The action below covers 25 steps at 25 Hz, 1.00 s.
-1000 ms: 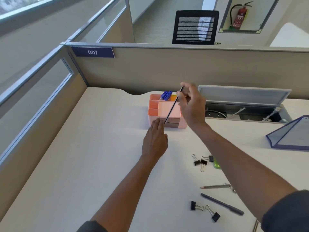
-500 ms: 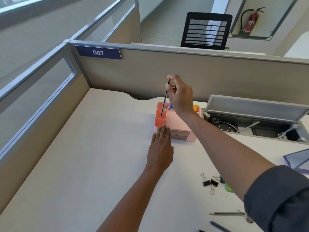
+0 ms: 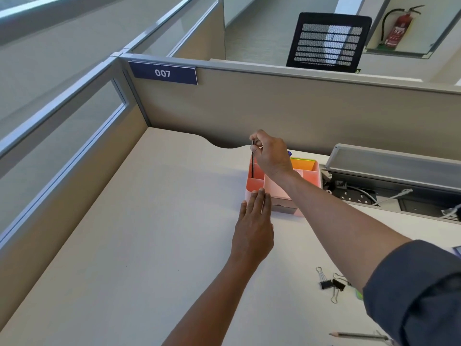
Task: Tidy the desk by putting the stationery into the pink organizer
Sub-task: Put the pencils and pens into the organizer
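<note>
Pen (image 3: 252,163) upright, lower end inside the back-left compartment of the pink organizer (image 3: 309,174), which sits at the desk's (image 3: 139,245) far edge by the partition. Right hand (image 3: 270,156) pinches the pen's top between fingertips. Left hand (image 3: 253,228) flat, fingers together, tips touching the organizer's front-left corner. Binder clips (image 3: 330,283) and a pencil (image 3: 359,335) lie near right, well apart from the organizer.

Two hands are seen: the left hand (image 3: 253,229) and the right hand (image 3: 270,154). One pink organizer (image 3: 309,174), one thin black pencil (image 3: 252,161), two binder clips (image 3: 331,284) at 4 o'clock and one grey pencil (image 3: 356,335) at 5 o'clock are counted.
</note>
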Each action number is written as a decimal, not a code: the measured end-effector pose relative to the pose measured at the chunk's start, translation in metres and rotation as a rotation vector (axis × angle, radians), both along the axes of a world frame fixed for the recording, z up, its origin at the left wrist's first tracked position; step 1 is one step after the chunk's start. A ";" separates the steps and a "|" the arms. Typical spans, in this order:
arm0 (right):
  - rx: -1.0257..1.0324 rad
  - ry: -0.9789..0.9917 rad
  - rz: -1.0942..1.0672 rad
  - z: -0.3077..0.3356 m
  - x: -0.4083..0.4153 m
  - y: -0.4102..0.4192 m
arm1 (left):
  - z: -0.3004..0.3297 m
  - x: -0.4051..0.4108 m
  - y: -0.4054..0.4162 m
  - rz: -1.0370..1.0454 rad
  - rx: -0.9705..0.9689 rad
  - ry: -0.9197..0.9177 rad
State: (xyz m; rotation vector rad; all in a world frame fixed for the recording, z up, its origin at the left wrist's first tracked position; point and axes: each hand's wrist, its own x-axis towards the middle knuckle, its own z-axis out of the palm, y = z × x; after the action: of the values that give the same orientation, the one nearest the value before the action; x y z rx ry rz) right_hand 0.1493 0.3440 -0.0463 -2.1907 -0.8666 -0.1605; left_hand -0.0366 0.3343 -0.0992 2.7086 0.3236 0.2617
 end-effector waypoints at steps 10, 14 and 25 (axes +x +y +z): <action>-0.037 0.084 -0.026 0.004 -0.003 -0.010 | 0.009 0.003 -0.001 0.007 -0.071 0.016; -0.053 -0.027 -0.004 0.009 -0.009 -0.028 | 0.012 -0.002 -0.007 0.054 -0.116 -0.012; -0.125 -0.061 -0.064 0.009 -0.081 -0.140 | 0.016 -0.031 -0.064 0.018 -0.140 0.127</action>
State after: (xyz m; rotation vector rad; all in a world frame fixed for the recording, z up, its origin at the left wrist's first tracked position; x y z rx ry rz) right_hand 0.0680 0.2041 -0.0376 -2.3423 -0.8614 -0.2095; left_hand -0.0679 0.2704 -0.0834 2.5903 0.3877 0.0683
